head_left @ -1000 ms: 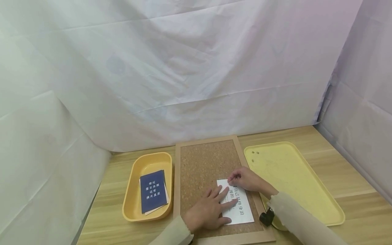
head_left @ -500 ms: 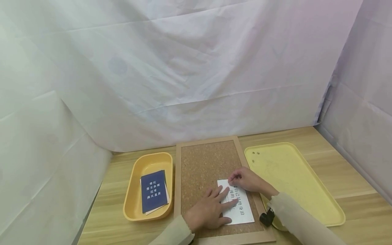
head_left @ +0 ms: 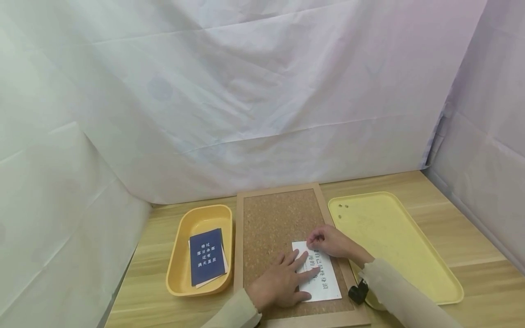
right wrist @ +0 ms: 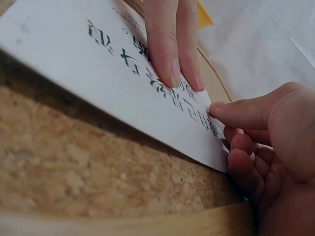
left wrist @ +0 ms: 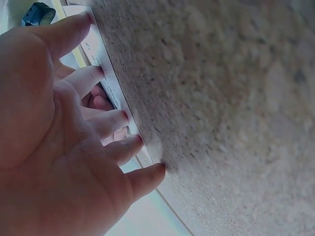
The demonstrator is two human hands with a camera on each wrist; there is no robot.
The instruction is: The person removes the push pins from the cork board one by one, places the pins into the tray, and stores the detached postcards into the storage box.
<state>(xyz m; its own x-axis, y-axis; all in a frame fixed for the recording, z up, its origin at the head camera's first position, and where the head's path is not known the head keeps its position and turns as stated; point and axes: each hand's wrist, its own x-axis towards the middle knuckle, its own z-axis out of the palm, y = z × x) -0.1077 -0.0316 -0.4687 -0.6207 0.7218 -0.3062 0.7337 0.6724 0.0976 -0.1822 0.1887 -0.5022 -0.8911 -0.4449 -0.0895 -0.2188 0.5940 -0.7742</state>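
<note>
A white card [head_left: 328, 278] with printed characters lies on the cork board [head_left: 270, 214], near its lower right. My left hand [head_left: 283, 280] presses the card with spread fingers, some tips on the paper and some on the cork. At the card's far edge, my right hand [head_left: 332, 240] has thumb and fingers drawn together. In the right wrist view, a small shiny piece like a thumbtack [right wrist: 225, 143] shows between those fingers, mostly hidden by them. The right thumb [right wrist: 241, 112] touches the card's face, and that end of the card sits beside the curled fingers.
Left of the board stands an orange-yellow basin [head_left: 174, 269] holding a dark blue card [head_left: 207, 257] over paler ones. A yellow tray [head_left: 393, 241] on the right carries a few small metallic pieces [head_left: 340, 206] at its far left corner. White cloth [head_left: 246, 100] hangs behind the table.
Both hands keep their places on the card. The whole scene shifts very slightly in the head view; nothing is taken up or let go.
</note>
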